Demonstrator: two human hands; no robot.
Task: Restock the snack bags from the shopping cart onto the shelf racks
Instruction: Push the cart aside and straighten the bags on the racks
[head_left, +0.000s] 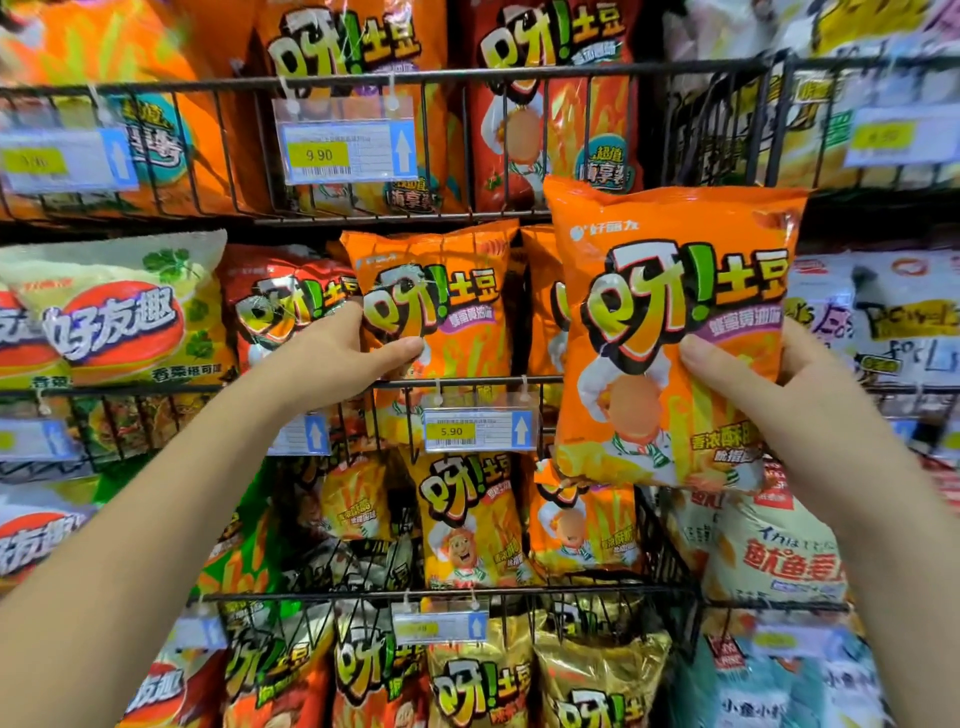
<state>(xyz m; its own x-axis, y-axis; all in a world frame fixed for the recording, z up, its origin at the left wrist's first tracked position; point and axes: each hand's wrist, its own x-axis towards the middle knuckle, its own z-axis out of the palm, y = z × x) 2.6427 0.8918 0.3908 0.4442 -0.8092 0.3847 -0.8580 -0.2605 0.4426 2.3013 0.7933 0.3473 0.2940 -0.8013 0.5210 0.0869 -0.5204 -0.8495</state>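
My right hand (748, 374) grips an orange snack bag (670, 291) by its right edge, thumb on the front, holding it upright in front of the middle wire rack (467, 383). My left hand (337, 353) holds the left edge of a matching orange bag (441, 291) that stands in that rack, thumb across its front. Another orange bag (540, 291) is partly hidden behind the held one. The shopping cart is out of view.
Wire racks run above (467, 75) and below (467, 592), full of orange, red and yellow snack bags. A red bag (275, 306) stands left of my left hand. Price tags (478, 428) hang on the rack fronts. White bags fill the right shelves (883, 312).
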